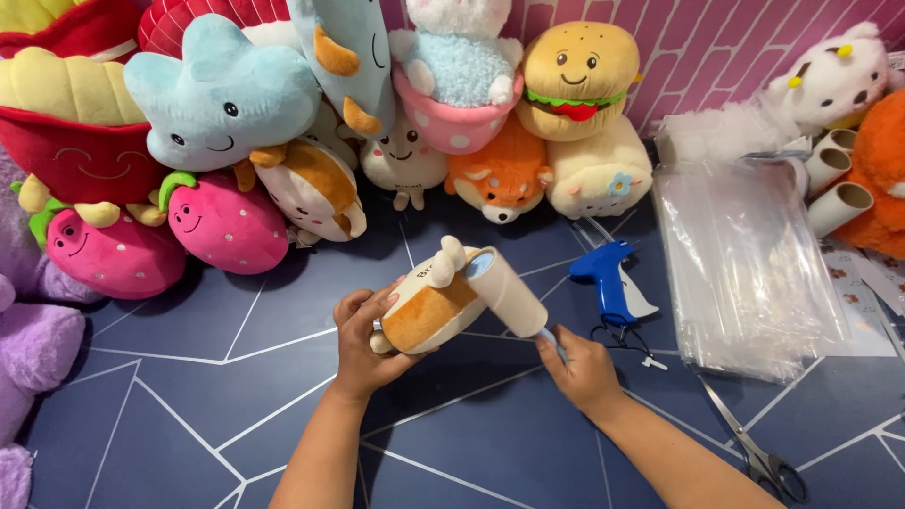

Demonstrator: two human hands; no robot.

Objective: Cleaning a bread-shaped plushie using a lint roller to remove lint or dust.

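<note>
The plush toy point(429, 311), orange-brown and cream, sits above the dark blue mat point(189, 415), clasped from below and behind by the left hand point(363, 344), whose fingers curl shut around its lower end. For an even pass, hold the toy firm and, as a judgement, roll the lint roller point(506, 290) in straight overlapping strokes with light pressure. The right hand point(580, 368) is closed on the roller's handle, with the roller's head resting against the toy's upper right side.
</note>
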